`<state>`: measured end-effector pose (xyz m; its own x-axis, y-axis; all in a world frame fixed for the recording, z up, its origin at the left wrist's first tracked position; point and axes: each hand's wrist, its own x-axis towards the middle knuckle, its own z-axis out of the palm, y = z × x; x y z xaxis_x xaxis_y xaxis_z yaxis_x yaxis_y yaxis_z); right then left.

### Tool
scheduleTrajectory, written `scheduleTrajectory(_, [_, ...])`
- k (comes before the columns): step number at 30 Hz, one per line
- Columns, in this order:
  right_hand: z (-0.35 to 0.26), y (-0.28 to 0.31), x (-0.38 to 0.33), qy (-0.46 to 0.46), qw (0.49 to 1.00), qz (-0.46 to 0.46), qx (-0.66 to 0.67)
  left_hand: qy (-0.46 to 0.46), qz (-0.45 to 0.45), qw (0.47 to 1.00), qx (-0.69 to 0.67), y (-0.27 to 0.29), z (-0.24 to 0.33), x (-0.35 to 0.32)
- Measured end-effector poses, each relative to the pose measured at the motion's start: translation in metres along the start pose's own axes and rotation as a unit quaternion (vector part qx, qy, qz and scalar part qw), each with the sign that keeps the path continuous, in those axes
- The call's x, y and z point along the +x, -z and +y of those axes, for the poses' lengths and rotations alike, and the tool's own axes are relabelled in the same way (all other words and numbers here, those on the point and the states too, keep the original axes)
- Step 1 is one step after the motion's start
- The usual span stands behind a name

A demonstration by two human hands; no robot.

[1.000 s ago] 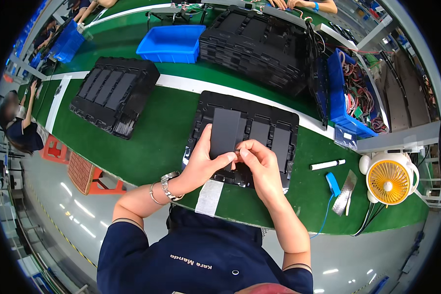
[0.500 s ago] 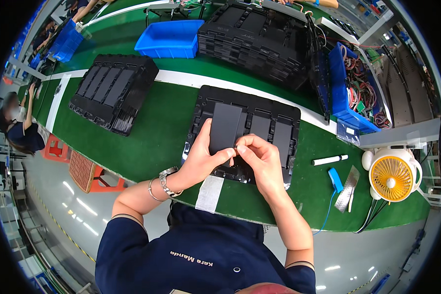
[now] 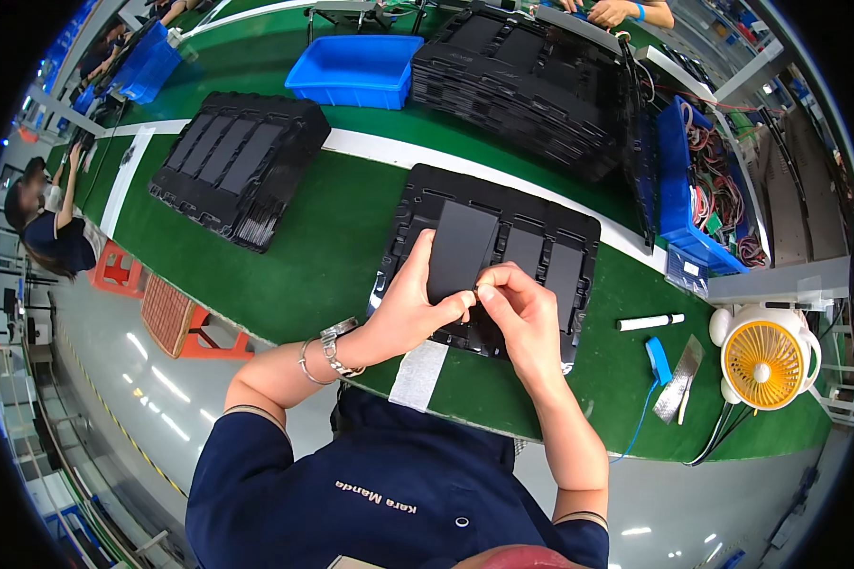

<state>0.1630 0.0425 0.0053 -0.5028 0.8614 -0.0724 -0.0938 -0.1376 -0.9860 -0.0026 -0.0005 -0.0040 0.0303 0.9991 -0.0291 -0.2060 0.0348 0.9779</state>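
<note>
A flat dark-grey rectangular slab (image 3: 465, 237), tilted, is gripped along its left side by my left hand (image 3: 417, 308), thumb across its near end. At that near end, the thumb and forefinger of my right hand (image 3: 525, 318) are pinched together next to my left thumb. Whatever small part lies between those fingertips is hidden. Beneath both hands lies a black moulded tray (image 3: 508, 196) with similar grey slabs (image 3: 524, 254) in its compartments.
Another filled black tray stack (image 3: 285, 180) stands left. Behind are a blue bin (image 3: 351, 76) and tall stacked trays (image 3: 512, 104). To the right are a wire-filled blue bin (image 3: 676, 180), a marker (image 3: 650, 322), a blue corded clip (image 3: 657, 360) and a small fan (image 3: 761, 365).
The whole view has shifted slightly, so the bench things sit farther right in the picture. Both hands keep nearly the same hold at the slab's near end.
</note>
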Motion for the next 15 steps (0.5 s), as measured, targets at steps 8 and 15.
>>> scheduleTrajectory(8, [0.007, -0.001, 0.0, 0.034, 0.997, 0.022, -0.067, -0.04, 0.033, 0.984, 0.17, -0.001, -0.006, -0.003])
scheduleTrajectory(15, [-0.006, 0.006, 0.0, 0.036, 0.998, -0.012, -0.05, 0.005, -0.017, 0.999, -0.03, 0.0, 0.005, 0.0])
